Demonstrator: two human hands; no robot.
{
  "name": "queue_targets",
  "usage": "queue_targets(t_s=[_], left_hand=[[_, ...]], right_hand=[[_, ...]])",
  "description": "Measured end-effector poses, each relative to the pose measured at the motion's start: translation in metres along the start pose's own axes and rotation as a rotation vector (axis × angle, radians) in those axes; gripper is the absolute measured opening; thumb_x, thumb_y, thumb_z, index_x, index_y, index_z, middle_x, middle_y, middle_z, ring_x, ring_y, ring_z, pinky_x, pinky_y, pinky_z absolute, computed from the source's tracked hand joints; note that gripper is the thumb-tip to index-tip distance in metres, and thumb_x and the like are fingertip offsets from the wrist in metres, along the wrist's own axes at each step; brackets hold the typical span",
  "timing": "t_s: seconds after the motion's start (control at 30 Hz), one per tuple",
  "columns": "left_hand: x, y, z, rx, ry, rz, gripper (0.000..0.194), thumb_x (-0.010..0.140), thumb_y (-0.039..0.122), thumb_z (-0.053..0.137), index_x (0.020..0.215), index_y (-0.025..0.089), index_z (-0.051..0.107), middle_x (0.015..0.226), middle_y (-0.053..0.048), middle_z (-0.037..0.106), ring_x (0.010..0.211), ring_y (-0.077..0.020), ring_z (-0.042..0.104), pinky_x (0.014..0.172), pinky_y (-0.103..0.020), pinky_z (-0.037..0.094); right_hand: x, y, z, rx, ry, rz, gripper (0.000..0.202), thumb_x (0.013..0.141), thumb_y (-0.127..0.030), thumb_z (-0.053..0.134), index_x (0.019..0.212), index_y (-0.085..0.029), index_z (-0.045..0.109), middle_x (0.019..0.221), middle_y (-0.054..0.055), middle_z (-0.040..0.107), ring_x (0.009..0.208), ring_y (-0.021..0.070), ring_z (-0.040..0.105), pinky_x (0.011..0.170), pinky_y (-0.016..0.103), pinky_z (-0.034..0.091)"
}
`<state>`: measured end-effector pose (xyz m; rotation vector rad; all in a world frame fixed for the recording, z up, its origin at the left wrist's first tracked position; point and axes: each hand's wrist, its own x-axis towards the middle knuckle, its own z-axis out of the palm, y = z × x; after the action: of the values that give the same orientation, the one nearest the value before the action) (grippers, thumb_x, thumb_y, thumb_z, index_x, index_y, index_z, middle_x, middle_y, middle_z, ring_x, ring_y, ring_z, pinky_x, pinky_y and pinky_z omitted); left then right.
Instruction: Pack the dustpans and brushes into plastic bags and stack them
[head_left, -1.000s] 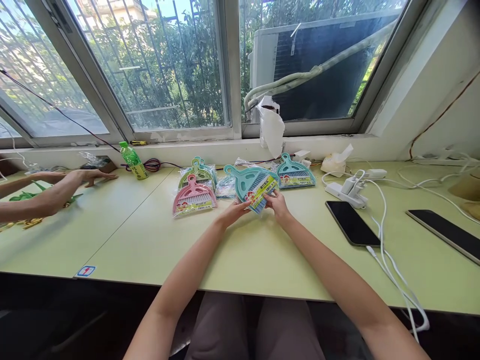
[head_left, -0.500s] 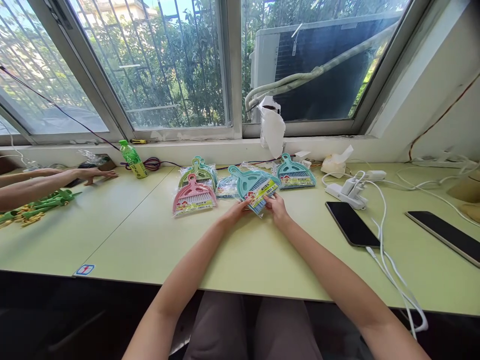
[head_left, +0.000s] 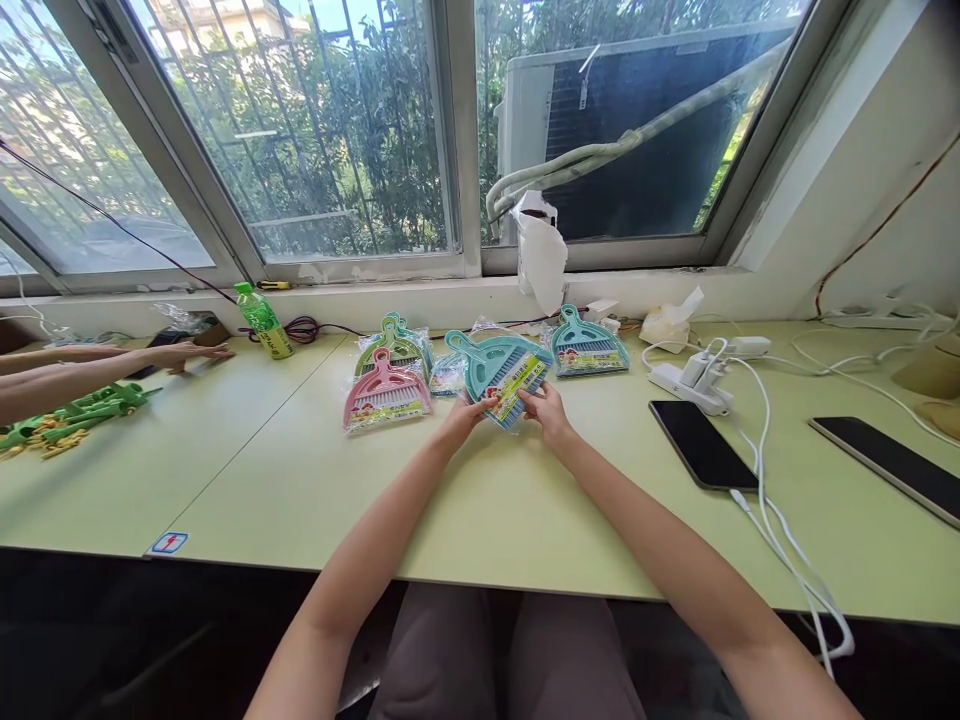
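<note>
Between my two hands is a teal mini dustpan-and-brush set [head_left: 504, 366] in clear wrapping with a yellow label, tilted with its handle to the upper left. My left hand [head_left: 466, 420] grips its lower left edge, and my right hand [head_left: 549, 412] grips its lower right edge. To the left lie a pink dustpan set [head_left: 385, 392] and, behind it, a green dustpan set [head_left: 397, 345]. A second teal set [head_left: 589, 345] rests to the right. Behind the held set, another wrapped set [head_left: 448, 376] is partly hidden.
A green bottle [head_left: 264, 322] stands at the back left, near another person's arms [head_left: 112, 368] and green plastic pieces [head_left: 82, 415]. On the right are a power strip [head_left: 690, 385], a black phone [head_left: 703, 445], white cables and another dark device [head_left: 892, 465]. A window runs along the back.
The held dustpan set has shifted slightly left and turned a little in my hands. Both hands keep hold of it. The other sets stay where they were.
</note>
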<state>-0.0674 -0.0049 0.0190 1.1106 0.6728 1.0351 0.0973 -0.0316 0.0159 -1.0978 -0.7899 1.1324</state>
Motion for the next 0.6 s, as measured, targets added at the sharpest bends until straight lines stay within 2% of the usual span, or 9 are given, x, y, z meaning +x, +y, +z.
queue_targets(t_s=[0.17, 0.3, 0.47, 0.6], left_hand=[[-0.006, 0.0, 0.002, 0.123, -0.065, -0.057, 0.049, 0.062, 0.027, 0.082, 0.105, 0.016, 0.064, 0.111, -0.009, 0.069, 0.101, -0.0239, 0.064, 0.094, -0.041, 0.047], [-0.005, -0.002, 0.001, 0.156, -0.037, -0.076, 0.054, 0.06, 0.026, 0.083, 0.108, 0.017, 0.061, 0.107, -0.009, 0.069, 0.093, -0.0233, 0.067, 0.088, -0.042, 0.05], [-0.004, -0.004, 0.002, 0.17, 0.0, -0.057, 0.052, 0.063, 0.026, 0.08, 0.109, 0.017, 0.059, 0.106, -0.01, 0.069, 0.086, -0.0225, 0.068, 0.079, -0.04, 0.054], [-0.009, -0.011, 0.016, 0.165, -0.02, -0.077, 0.061, 0.067, 0.031, 0.077, 0.121, 0.018, 0.052, 0.116, -0.013, 0.065, 0.085, -0.0236, 0.068, 0.073, -0.038, 0.056]], right_hand=[[0.005, -0.002, -0.005, -0.033, 0.007, 0.073, 0.04, 0.055, -0.026, 0.076, 0.09, -0.022, 0.056, 0.085, 0.002, 0.07, 0.052, 0.01, 0.057, 0.037, 0.017, 0.027], [0.006, -0.002, -0.008, -0.038, -0.008, 0.097, 0.04, 0.055, -0.026, 0.077, 0.09, -0.022, 0.058, 0.092, 0.004, 0.071, 0.054, 0.011, 0.059, 0.035, 0.018, 0.019], [0.006, 0.0, -0.007, -0.021, 0.003, 0.077, 0.041, 0.051, -0.025, 0.08, 0.084, -0.021, 0.057, 0.084, 0.004, 0.069, 0.051, 0.0103, 0.056, 0.036, 0.018, 0.019], [0.007, 0.002, -0.004, 0.029, 0.088, 0.019, 0.044, 0.048, -0.028, 0.08, 0.084, -0.021, 0.056, 0.076, 0.001, 0.067, 0.052, 0.0107, 0.053, 0.039, 0.02, 0.027]])
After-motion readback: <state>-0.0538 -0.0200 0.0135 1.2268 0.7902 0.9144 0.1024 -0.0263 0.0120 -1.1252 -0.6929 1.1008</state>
